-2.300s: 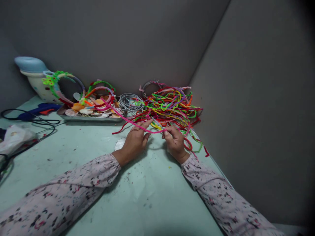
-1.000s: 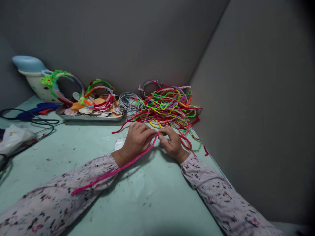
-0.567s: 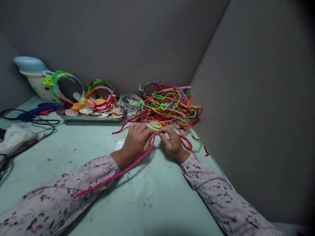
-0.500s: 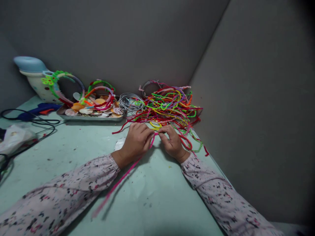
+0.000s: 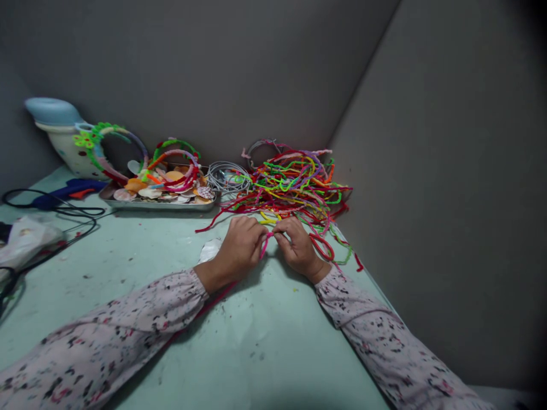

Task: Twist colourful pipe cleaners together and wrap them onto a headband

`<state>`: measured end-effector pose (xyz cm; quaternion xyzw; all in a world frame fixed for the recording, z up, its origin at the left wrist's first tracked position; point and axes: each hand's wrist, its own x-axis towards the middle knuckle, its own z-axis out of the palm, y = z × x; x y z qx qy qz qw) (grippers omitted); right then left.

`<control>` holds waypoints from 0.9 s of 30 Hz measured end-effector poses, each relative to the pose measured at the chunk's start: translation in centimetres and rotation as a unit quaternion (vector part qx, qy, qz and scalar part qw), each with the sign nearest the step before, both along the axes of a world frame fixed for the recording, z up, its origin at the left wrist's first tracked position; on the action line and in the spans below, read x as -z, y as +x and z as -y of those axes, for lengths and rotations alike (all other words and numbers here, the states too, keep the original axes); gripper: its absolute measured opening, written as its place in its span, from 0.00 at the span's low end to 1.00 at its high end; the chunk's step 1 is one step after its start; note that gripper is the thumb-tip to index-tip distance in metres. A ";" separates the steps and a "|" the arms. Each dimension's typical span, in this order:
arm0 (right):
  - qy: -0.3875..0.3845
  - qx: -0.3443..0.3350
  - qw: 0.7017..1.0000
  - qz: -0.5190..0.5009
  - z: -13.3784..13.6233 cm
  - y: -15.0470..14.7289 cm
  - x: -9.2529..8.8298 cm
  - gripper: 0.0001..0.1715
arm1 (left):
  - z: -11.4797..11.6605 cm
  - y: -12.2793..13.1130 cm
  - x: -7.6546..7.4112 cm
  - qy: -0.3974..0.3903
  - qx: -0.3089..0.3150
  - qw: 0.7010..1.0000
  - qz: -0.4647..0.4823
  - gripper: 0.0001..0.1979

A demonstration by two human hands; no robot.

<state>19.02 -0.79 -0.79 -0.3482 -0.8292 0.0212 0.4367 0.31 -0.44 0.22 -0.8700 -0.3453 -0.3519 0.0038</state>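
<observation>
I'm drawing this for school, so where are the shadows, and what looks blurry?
In the head view, soft shadows lie on the table beneath the left hand and left sleeve; also in the head view, the top right corner fades to black; and there the blue-topped container looks soft, while the pink strand is too small to show detail.

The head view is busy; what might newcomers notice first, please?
Probably the tangled heap of bright fuzzy stems near the back wall. Left of it, a flower-trimmed hoop rises at one end of a tray of shells. In front, the left hand and right hand pinch a pink stem.
</observation>
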 end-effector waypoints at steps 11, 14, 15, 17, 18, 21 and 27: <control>0.034 0.016 0.999 -0.022 -0.1 0.0 0.1 0.07 | -0.4 0.3 0.2 -0.053 -0.010 0.998 0.017 0.07; 0.038 0.012 0.999 -0.010 0.0 0.0 0.0 0.08 | -0.4 0.3 0.2 -0.058 -0.007 0.998 0.023 0.06; 0.037 0.011 0.999 -0.006 0.0 0.0 0.1 0.08 | -0.4 0.2 0.2 -0.060 -0.006 0.998 0.024 0.06; 0.034 0.013 0.999 -0.001 -0.1 0.0 0.1 0.07 | -0.3 0.2 0.1 -0.063 -0.005 0.998 0.024 0.06; 0.034 0.015 0.999 0.000 -0.1 0.0 0.1 0.07 | -0.3 0.2 0.1 -0.064 -0.005 0.998 0.024 0.06; 0.037 0.016 0.999 0.003 -0.1 0.0 0.1 0.07 | -0.3 0.2 0.0 -0.067 -0.003 0.997 0.022 0.07; 0.030 0.008 0.999 0.008 0.0 -0.1 0.2 0.08 | -0.4 0.2 0.0 -0.088 0.001 0.996 0.016 0.08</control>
